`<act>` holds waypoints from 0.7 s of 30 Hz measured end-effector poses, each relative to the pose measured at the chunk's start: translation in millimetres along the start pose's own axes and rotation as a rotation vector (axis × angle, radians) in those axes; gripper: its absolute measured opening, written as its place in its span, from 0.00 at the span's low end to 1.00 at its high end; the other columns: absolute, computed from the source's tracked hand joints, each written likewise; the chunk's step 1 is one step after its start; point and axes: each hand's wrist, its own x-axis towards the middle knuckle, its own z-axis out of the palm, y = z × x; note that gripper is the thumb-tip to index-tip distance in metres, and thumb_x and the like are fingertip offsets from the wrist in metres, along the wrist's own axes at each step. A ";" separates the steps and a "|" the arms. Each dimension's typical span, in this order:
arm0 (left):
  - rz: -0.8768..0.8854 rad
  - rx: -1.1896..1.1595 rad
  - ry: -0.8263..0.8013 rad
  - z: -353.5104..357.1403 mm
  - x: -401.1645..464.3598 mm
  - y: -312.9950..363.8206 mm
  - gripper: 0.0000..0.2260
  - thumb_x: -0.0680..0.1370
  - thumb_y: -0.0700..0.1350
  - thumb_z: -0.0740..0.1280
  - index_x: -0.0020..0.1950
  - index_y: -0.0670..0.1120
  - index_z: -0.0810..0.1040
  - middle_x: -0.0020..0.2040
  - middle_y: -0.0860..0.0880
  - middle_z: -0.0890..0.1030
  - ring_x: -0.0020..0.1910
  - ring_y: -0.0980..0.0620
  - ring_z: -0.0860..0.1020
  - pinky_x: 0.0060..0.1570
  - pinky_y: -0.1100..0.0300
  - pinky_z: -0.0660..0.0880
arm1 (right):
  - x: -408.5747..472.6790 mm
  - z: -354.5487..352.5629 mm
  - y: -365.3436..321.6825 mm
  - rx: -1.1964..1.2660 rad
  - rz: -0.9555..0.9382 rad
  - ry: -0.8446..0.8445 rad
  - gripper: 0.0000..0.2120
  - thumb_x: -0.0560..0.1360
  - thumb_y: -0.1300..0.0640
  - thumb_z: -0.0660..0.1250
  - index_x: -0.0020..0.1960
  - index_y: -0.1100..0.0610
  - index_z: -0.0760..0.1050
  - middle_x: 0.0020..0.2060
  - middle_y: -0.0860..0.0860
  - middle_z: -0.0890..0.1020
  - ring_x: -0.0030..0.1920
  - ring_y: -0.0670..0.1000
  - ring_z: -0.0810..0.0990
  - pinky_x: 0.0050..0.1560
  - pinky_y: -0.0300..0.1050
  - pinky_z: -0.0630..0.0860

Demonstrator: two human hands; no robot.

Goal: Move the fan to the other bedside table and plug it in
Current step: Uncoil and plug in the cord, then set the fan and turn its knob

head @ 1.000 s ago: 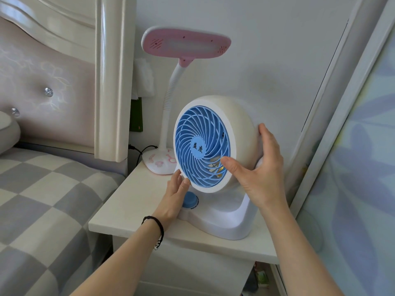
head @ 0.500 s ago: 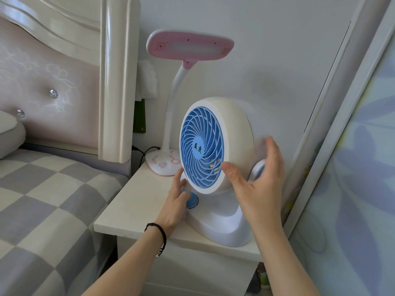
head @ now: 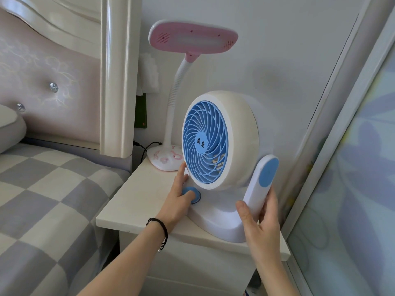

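Observation:
The fan (head: 239, 133), white with a blue grille, stands upright on the cream bedside table (head: 136, 201), its grille facing left. My left hand (head: 178, 197) rests on the left of the fan's base, fingers spread, touching the blue knob (head: 195, 195). My right hand (head: 260, 223) wraps around the lower part of the fan's right support arm (head: 260, 184), thumb in front and fingers behind. The fan's plug and cord are hidden.
A pink desk lamp (head: 192, 39) with a white gooseneck stands behind the fan; a black cable (head: 147, 146) runs from its base towards the wall. The bed (head: 42, 199) with a checked cover lies left, a cream headboard post (head: 119, 82) beside the table, a wardrobe door (head: 352, 167) right.
My right hand has slid off the fan's round housing, down onto the right support arm. My left hand has shifted onto the knob. The fan has turned slightly left.

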 end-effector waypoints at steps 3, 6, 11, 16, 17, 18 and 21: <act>-0.003 -0.007 0.009 0.4 -0.8 0.6 0.35 0.67 0.42 0.57 0.68 0.68 0.51 0.75 0.56 0.61 0.73 0.54 0.60 0.69 0.56 0.60 | -1.5 -1.2 1.2 0.055 0.001 -0.002 0.36 0.67 0.40 0.64 0.73 0.46 0.59 0.63 0.37 0.74 0.62 0.37 0.73 0.54 0.26 0.71; -0.025 -0.026 0.035 -1.2 -0.7 -0.2 0.37 0.66 0.44 0.58 0.71 0.65 0.49 0.75 0.53 0.61 0.73 0.54 0.60 0.67 0.58 0.61 | 1.3 -6.7 3.7 0.140 0.052 0.043 0.34 0.66 0.28 0.58 0.68 0.40 0.61 0.63 0.30 0.72 0.63 0.31 0.69 0.61 0.28 0.67; -0.029 -0.057 0.039 -3.5 3.2 -7.7 0.37 0.67 0.43 0.59 0.73 0.64 0.50 0.74 0.51 0.63 0.73 0.57 0.60 0.61 0.64 0.64 | 9.2 -13.7 23.0 0.182 0.201 0.056 0.43 0.62 0.24 0.56 0.72 0.43 0.60 0.64 0.43 0.75 0.66 0.44 0.72 0.70 0.53 0.66; -0.015 -0.119 0.057 -5.5 6.9 -14.3 0.33 0.67 0.42 0.60 0.64 0.72 0.55 0.74 0.53 0.64 0.72 0.60 0.61 0.51 0.73 0.69 | 7.4 -14.0 29.9 0.146 0.185 0.020 0.35 0.71 0.33 0.53 0.74 0.48 0.59 0.67 0.42 0.72 0.68 0.42 0.70 0.71 0.52 0.64; -0.020 -0.126 0.062 -6.2 7.0 -14.8 0.33 0.68 0.42 0.60 0.62 0.73 0.55 0.74 0.53 0.64 0.72 0.60 0.61 0.49 0.77 0.70 | 7.6 -14.0 30.8 0.155 0.192 0.025 0.36 0.71 0.32 0.53 0.74 0.49 0.59 0.68 0.44 0.72 0.68 0.43 0.70 0.71 0.52 0.64; -0.029 -0.134 0.070 -6.1 7.2 -14.8 0.32 0.68 0.42 0.60 0.61 0.74 0.56 0.74 0.53 0.64 0.73 0.59 0.61 0.47 0.80 0.69 | 7.7 -13.2 29.9 0.156 0.202 0.028 0.39 0.69 0.29 0.54 0.74 0.49 0.60 0.68 0.45 0.72 0.69 0.44 0.69 0.71 0.52 0.64; -0.050 -0.112 0.109 -3.3 6.5 -11.9 0.32 0.68 0.42 0.59 0.62 0.73 0.56 0.74 0.54 0.64 0.73 0.52 0.63 0.49 0.78 0.70 | 5.6 -9.5 26.6 0.141 0.214 0.046 0.39 0.70 0.30 0.54 0.72 0.53 0.63 0.68 0.49 0.72 0.67 0.45 0.70 0.68 0.43 0.68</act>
